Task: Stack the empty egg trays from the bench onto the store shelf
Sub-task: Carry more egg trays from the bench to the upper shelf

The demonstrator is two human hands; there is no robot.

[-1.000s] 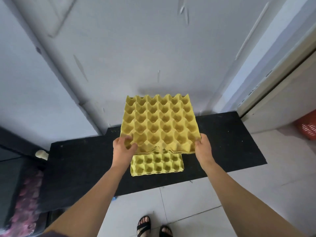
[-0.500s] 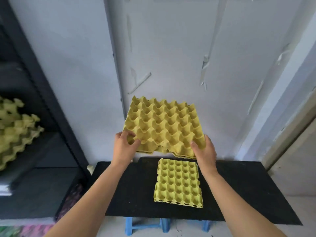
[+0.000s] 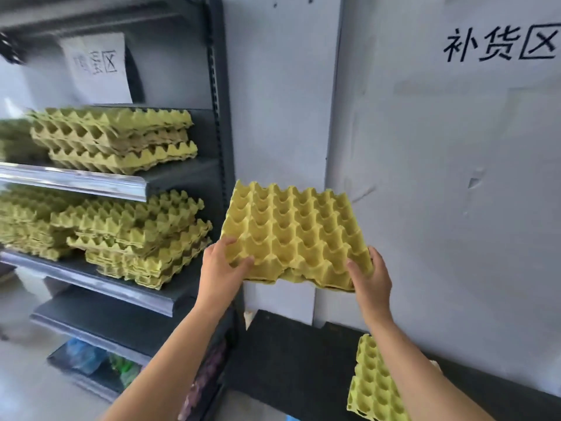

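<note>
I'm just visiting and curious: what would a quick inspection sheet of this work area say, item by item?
Surface: black bench, against the wall, below the hands.
Job's things: held tray raised beside the shelf, not yet placed; spare tray lies on the bench; tray stacks fill two shelf levels.
Clutter: blurred bags on the lowest shelf level.
Hands: left hand and right hand each grip a near corner of the held tray.
Cables: nothing seen.
Surroundings: grey wall with black writing; paper sign above the top stack.

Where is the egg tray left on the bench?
The egg tray lies lower right in the head view, on the black bench, beside the right forearm.
</note>
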